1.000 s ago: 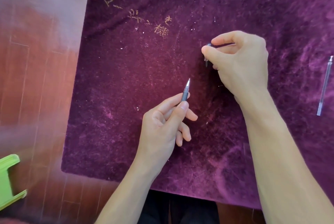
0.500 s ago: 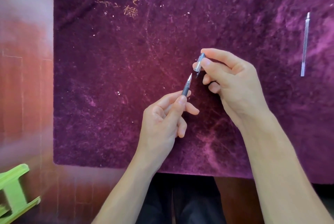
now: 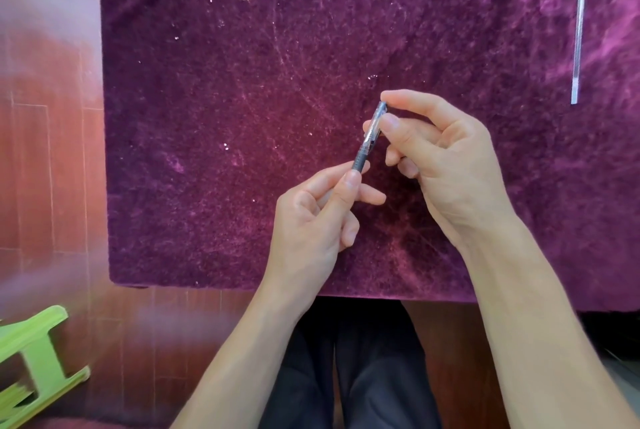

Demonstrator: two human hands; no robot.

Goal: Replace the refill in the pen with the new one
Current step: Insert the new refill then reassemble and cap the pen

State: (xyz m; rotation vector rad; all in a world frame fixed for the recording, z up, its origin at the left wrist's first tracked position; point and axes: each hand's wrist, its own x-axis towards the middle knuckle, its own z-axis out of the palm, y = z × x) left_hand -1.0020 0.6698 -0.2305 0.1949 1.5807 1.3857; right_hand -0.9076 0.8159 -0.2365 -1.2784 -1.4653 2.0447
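Note:
A pen (image 3: pixel 367 139) with a dark grip and a clear cap is held tilted over the purple cloth (image 3: pixel 225 117). My left hand (image 3: pixel 311 220) pinches the lower, dark part of the pen between thumb and fingers. My right hand (image 3: pixel 440 158) grips the clear cap at the upper end, and the cap sits over the pen's tip. A thin clear refill (image 3: pixel 577 44) lies alone on the cloth at the far right, well away from both hands.
The purple cloth covers a low table; its front edge (image 3: pixel 242 286) runs just past my wrists. Wooden floor (image 3: pixel 52 151) lies to the left. A green plastic stool (image 3: pixel 31 359) stands at the bottom left. My dark-trousered legs (image 3: pixel 353 366) are under the table edge.
My right hand brought the clear cap down from the far side and onto the tip of the pen that my left hand holds. The view also shifted, so the refill now appears higher.

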